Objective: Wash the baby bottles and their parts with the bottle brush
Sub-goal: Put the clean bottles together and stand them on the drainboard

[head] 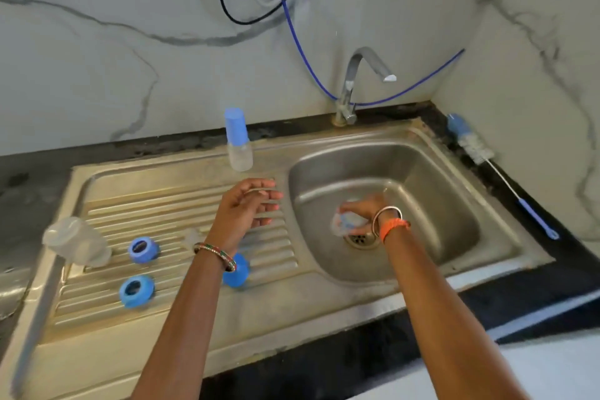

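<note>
Nearest, blue collar rings (143,249) lay on the sink's ribbed drainboard (181,204), one partly hidden behind the left wrist. Above them the left hand (245,208) hovered, fingers relaxed, holding nothing. Over the drain, the right hand (363,213) gripped a blurred clear-and-blue bottle part (347,223). Farther back stood a capped bottle (239,141); the bottle brush (496,172) lay along the counter. No lettering was legible.

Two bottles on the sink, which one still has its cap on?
The upright bottle at the back edge of the drainboard, left of the tap: it wears a blue cap. The other bottle, at the drainboard's left end, is tilted and capless.
</note>
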The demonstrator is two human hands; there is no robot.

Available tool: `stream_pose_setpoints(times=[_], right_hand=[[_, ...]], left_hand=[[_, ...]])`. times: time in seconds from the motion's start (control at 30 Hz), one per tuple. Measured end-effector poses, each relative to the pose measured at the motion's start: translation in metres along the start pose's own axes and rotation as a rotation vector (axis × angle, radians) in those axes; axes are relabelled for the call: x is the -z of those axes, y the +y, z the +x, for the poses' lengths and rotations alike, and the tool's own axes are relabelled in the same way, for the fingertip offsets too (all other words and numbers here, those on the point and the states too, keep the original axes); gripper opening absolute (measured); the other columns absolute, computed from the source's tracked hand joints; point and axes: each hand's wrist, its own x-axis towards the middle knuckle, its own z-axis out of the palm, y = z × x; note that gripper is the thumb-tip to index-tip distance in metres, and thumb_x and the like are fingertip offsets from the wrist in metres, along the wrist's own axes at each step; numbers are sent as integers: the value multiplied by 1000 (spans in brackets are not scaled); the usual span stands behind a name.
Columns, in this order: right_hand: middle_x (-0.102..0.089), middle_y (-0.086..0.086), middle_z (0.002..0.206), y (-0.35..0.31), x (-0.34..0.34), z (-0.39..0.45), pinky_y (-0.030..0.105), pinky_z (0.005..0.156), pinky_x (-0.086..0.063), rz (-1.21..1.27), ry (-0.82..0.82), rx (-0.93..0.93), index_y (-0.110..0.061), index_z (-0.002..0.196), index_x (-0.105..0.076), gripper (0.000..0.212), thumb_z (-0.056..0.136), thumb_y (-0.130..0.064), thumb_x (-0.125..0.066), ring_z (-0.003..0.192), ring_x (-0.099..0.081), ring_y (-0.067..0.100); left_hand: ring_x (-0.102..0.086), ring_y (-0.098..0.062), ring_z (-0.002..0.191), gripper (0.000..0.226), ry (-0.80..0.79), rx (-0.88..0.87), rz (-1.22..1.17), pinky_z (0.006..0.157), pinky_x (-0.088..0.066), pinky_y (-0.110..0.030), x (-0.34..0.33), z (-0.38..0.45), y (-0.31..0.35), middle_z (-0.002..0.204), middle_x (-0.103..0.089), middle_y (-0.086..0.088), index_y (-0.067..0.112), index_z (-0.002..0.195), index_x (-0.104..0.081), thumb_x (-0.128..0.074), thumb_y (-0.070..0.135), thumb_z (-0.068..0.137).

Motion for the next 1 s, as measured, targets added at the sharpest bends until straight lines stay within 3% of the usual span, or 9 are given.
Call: stream_pose_setpoints(times=[0.07, 0.13, 0.23, 0.37, 0.5, 0.6, 0.73, 0.83, 1.0], right_hand=[[-69, 13, 97, 9, -6, -7, 46, 83, -55, 118, -26, -111, -6, 93, -61, 48, 65, -41, -80, 91, -67, 30], [-66, 5, 73, -6, -14, -28, 40, 78, -56, 254, 98, -7, -4, 83, -64, 48, 63, -47, -73, 81, -68, 24], [-62, 8, 86, -14, -39, -101, 19, 61, -50, 578, -35, 218, 4, 102, -57, 51, 72, -34, -74, 68, -60, 4], [-62, 0, 112, 15, -82, -183, 23, 80, -51, 329, -436, 471, -26, 112, -46, 57, 65, -31, -78, 98, -61, 9], [-63, -14, 103, 38, -121, -221, 14, 83, -48, 163, -610, 571, -36, 102, -52, 56, 66, -5, -81, 95, -61, -1], [-63, -16, 105, 44, -146, -239, 13, 85, -47, 92, -626, 628, -37, 104, -55, 58, 63, -8, -84, 97, -59, 0], [-63, -16, 105, 43, -169, -246, 6, 84, -42, 18, -667, 698, -22, 117, -59, 56, 68, -8, -81, 96, -56, -7], [-62, -7, 118, 43, -174, -238, 13, 93, -43, -57, -748, 729, -17, 125, -57, 56, 73, 2, -70, 109, -57, 2], [-60, 3, 115, 0, -181, -209, 8, 87, -42, -124, -607, 746, -8, 125, -58, 50, 80, 13, -49, 106, -59, 18]], left_hand=[[-66, -9, 69, 21, -21, 39, 5, 56, -52, -20, -2, -7, -5, 89, -70, -3, 14, 98, -62, -42, 5, 98], [-65, -4, 62, 18, -68, 69, 31, 51, -50, -17, -4, -16, -11, 90, -67, -5, 11, 101, -60, -42, 8, 99], [-64, -4, 68, 16, -101, 100, -8, 58, -54, -19, -2, -37, -14, 91, -65, -3, 11, 106, -58, -47, 19, 98], [-60, 1, 77, 23, -64, -51, 163, 69, -48, -15, 45, -80, -33, 89, -65, 4, 21, 101, -59, -72, 26, 82], [-64, -6, 102, 63, -20, -36, 262, 86, -49, -16, 111, -135, -74, 110, -66, 0, 24, 110, -54, -83, 32, 55], [-62, -5, 107, 68, 39, -18, 294, 92, -47, -20, 139, -154, -93, 114, -65, 3, 28, 109, -52, -82, 39, 49], [-58, -6, 111, 60, 131, -35, 350, 98, -48, -35, 156, -157, -113, 115, -63, 8, 31, 109, -51, -85, 9, 65], [-57, -11, 114, 61, 145, -40, 318, 101, -46, -38, 161, -156, -120, 118, -62, 6, 30, 114, -49, -81, 4, 69], [-40, 2, 126, 75, 3, -94, 440, 99, -35, -8, 182, -161, -124, 131, -41, 29, 43, 129, -31, -73, 7, 79]])
